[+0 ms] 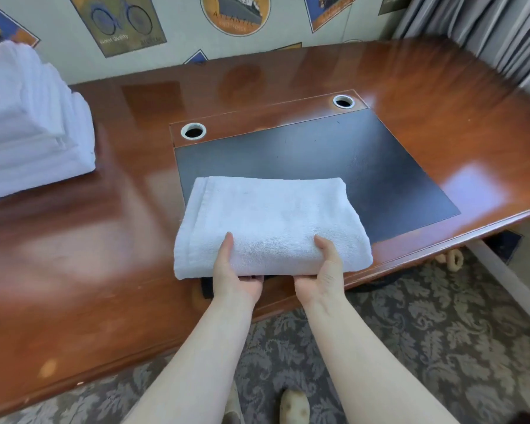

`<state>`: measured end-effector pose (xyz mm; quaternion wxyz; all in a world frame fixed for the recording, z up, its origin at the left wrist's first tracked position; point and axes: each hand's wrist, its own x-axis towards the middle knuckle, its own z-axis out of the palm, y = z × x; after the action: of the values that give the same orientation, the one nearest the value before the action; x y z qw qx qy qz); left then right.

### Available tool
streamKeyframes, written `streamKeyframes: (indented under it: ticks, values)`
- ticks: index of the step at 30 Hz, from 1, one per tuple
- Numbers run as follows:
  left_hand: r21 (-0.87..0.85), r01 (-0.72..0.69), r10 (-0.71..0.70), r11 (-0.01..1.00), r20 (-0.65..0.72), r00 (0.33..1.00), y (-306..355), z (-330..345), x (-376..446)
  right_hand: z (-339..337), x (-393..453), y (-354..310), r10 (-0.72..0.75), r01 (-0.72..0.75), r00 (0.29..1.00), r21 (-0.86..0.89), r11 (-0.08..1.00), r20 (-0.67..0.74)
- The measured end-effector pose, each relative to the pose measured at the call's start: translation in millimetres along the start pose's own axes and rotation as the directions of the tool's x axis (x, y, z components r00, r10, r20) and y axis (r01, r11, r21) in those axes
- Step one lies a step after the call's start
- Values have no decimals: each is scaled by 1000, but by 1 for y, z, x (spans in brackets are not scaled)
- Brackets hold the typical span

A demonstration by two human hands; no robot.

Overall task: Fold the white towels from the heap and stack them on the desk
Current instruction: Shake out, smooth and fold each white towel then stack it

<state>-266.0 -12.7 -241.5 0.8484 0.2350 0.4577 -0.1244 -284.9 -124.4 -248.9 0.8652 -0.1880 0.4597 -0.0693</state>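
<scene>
1. Folded white towel (273, 221) lies over the near part of the dark desk pad (364, 166), at the near edge of the desk (288, 84), its near fold hanging just past that edge.
2. Left hand (236, 270) grips the towel's near fold left of centre: thumb on top of the cloth, fingers curled underneath.
3. Right hand (322, 270) grips the same fold right of centre in the same way, thumb above and fingers tucked below.
4. Stack of folded white towels (28, 117) stands on the far left of the desk, well apart from the held towel.
5. Two round cable grommets (193, 131) sit in the wooden strip along the far edge of the pad, one at the left end and one at the right.
6. Wallpaper (178, 41) with poster prints runs behind the desk; a grey curtain (478, 22) hangs at the far right.
7. Patterned carpet (426, 332) covers the floor near the person, with a slipper (294, 407) showing between the forearms.
</scene>
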Motion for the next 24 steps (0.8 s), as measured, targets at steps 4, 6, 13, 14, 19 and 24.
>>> streamKeyframes:
  ticks: [4,6,13,14,19,24]
  values:
    - [-13,-1,2,1000,65,998,-5,-1,-16,-1,-16,-8,11,-12,999,-28,1000,-41]
    - [-26,34,-33,999,36,999,5,4,-34,9,-34,-15,27,-32,998,-87,996,-54]
    - [-80,-8,-5,997,-162,987,88,23,-118,86,-122,4,48,-67,995,-251,966,-84]
    - [-84,-29,15,996,-168,986,105,21,-130,97,-135,13,52,-68,996,-254,965,-70]
    - [-142,-100,84,985,-114,990,191,-4,-178,151,-201,73,80,-56,994,-277,959,78]
    - [-191,-206,190,960,-99,977,295,-38,-220,202,-269,148,134,-73,976,-321,944,174]
